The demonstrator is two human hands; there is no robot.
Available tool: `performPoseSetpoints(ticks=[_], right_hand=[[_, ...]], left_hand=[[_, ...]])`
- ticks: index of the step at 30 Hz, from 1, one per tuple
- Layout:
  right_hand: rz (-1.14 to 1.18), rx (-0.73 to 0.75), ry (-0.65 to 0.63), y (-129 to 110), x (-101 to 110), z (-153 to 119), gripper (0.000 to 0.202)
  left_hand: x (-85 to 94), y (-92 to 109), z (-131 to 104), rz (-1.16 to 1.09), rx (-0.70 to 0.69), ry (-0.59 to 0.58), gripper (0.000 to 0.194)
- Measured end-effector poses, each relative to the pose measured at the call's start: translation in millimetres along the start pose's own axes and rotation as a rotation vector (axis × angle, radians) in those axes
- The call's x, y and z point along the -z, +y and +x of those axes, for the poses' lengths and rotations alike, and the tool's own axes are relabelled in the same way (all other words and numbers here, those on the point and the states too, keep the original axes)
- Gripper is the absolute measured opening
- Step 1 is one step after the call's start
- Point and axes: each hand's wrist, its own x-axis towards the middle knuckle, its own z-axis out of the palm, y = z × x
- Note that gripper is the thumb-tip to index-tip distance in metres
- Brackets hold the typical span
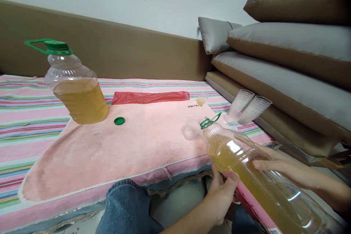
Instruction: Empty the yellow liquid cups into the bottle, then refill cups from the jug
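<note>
Fingers of both your hands are wrapped around the open bottle (246, 168), which lies tilted at the lower right with its uncapped mouth pointing up and left toward the pink towel (123, 146). Your left hand (222, 193) grips it from underneath, thumb pressed against the side; your right hand (268, 161) closes over the top of its body. Yellow liquid fills most of the bottle, and a green ring with a loop handle sits at its neck. Just beside the mouth, a small clear cup (190, 131) stands on the towel, hard to make out. A green cap (119, 121) lies on the towel, near the big jug (76, 91), which stands capped and half full. Two stacked clear cups (248, 109) lean against the cushions (287, 80) on the right. A red plastic bag (150, 97) lies along the towel's far edge.
</note>
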Motion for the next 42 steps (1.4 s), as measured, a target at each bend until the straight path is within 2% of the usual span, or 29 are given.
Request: performPoseSetpoints(ticks=[10,21,27,37,42], right_hand=[[0.043,0.037,-0.045,-4,-1,3,0.084],[-0.017,0.012,-0.018,-1,1,5,0.085],[-0.017,-0.025,-0.014,-7,-1,4,0.087],[0.054,-0.033,-0.042,-15,-4,3,0.074],[-0.006,-0.019,-0.009,-21,-5,3,0.071]], left_hand=[[0.6,3,-1,0.011,0.009,0.021,0.116],[2.8,0,0,0.017,-0.003,0.011,0.109],[3.2,1,-1,0.015,0.003,0.005,0.109],[2.0,1,-1,-0.020,0.014,0.023,0.104],[2.3,0,1,-0.043,0.041,0.039,0.104]])
